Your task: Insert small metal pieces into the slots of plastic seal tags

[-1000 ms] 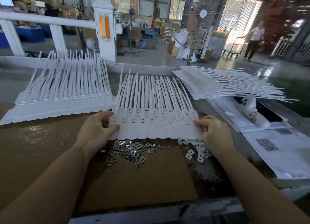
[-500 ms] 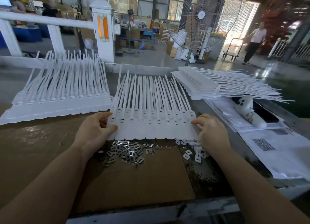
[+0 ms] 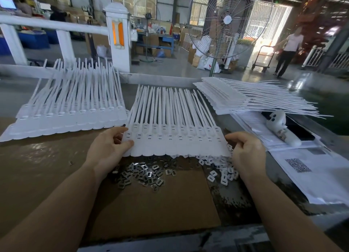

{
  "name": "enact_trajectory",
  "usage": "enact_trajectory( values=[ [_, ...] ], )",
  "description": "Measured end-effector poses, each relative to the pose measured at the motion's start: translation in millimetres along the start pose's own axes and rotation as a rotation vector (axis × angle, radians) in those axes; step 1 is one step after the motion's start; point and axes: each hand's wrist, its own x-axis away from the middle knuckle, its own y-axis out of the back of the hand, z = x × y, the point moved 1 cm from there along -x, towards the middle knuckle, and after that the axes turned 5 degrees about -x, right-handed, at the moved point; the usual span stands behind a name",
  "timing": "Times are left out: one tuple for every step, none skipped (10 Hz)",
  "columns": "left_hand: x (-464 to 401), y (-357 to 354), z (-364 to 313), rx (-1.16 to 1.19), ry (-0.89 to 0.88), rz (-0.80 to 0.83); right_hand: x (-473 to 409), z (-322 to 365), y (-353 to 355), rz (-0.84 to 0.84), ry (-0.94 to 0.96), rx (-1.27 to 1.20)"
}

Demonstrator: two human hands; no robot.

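Note:
A white sheet of joined plastic seal tags (image 3: 175,138) lies in the middle of the table, slots facing up, tails pointing away. My left hand (image 3: 107,148) pinches its left edge, thumb on top. My right hand (image 3: 245,151) holds the right edge with curled fingers. Just below the sheet lies a heap of small metal pieces (image 3: 143,173) on cardboard (image 3: 151,204). Small white plastic caps (image 3: 221,170) are scattered beside them, partly under my right hand.
Another sheet of tags (image 3: 71,112) lies to the left, and a stack of sheets (image 3: 245,97) sits at the back right. Papers with a QR code (image 3: 302,166) and a white device (image 3: 281,127) lie to the right. A fan (image 3: 226,21) stands behind the table.
Both hands have tightened on the sheet's edges and its near edge has come up slightly off the table. The metal pieces have not moved.

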Motion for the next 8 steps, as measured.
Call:
enact_trajectory(
  values=[
    [1.5, 0.8, -0.3, 0.016, -0.012, -0.063, 1.5, 1.9, 1.6, -0.033, 0.041, -0.015],
    [3.8, 2.7, -4.0, 0.022, -0.049, -0.148, 3.1, 5.2, 3.0, -0.063, 0.106, -0.028],
    [6.6, 2.7, -9.6, 0.024, -0.096, -0.215, 2.9, 8.3, 4.5, -0.085, 0.132, -0.056],
    [11.6, 3.5, -15.4, -0.002, -0.168, -0.280, 2.2, 10.3, 8.0, -0.101, 0.122, -0.098],
    [15.2, 4.3, -20.3, -0.078, -0.292, -0.342, 3.1, 15.6, 14.7, -0.127, 0.140, -0.129],
    [17.9, 5.0, -26.0, -0.141, -0.413, -0.377, 4.5, 23.5, 21.1, -0.130, 0.146, -0.188],
    [21.0, 6.9, -33.1, -0.143, -0.479, -0.389, 10.1, 33.5, 28.3, -0.133, 0.152, -0.267],
    [27.4, 3.3, -42.8, -0.074, -0.495, -0.381, 16.2, 44.2, 41.9, -0.171, 0.101, -0.323]
  ],
)
